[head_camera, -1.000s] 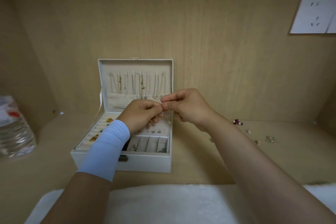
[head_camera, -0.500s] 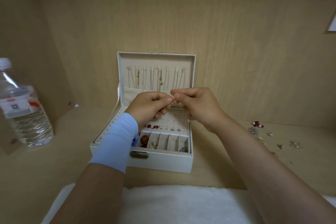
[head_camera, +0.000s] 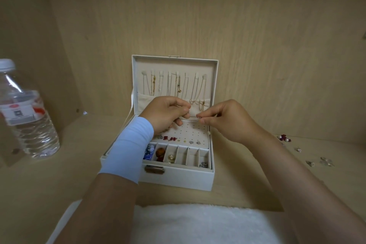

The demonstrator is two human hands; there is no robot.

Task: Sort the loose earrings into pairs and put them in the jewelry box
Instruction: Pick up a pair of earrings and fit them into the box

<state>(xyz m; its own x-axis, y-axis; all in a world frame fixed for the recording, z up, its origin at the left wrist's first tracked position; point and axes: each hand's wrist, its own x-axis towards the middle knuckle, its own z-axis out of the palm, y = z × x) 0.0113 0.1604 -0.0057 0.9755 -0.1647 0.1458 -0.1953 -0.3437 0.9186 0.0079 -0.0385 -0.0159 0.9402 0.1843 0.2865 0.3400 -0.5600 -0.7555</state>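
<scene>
A white jewelry box (head_camera: 178, 179) stands open in front of me, necklaces hanging in its raised lid. Its perforated stud panel (head_camera: 193, 131) carries several red, silver and pearl earrings along the near row. Both hands hover above that panel. My right hand (head_camera: 225, 120) pinches a tiny silver earring (head_camera: 199, 118) between thumb and forefinger. My left hand (head_camera: 168, 114), with a pale blue wrist sleeve, pinches a very small piece at its fingertips, a short gap from the right hand. Loose earrings (head_camera: 285, 138) lie on the shelf at the right.
A plastic water bottle (head_camera: 23, 117) stands at the left. More loose silver earrings (head_camera: 326, 161) lie far right. Small front compartments (head_camera: 190, 156) hold beads and rings. A white fluffy cloth (head_camera: 198, 224) covers the near edge. Wooden walls close in behind and left.
My two hands, fingertips together before, have drawn slightly apart, each keeping a small piece. The view has shifted left, bringing the bottle further in.
</scene>
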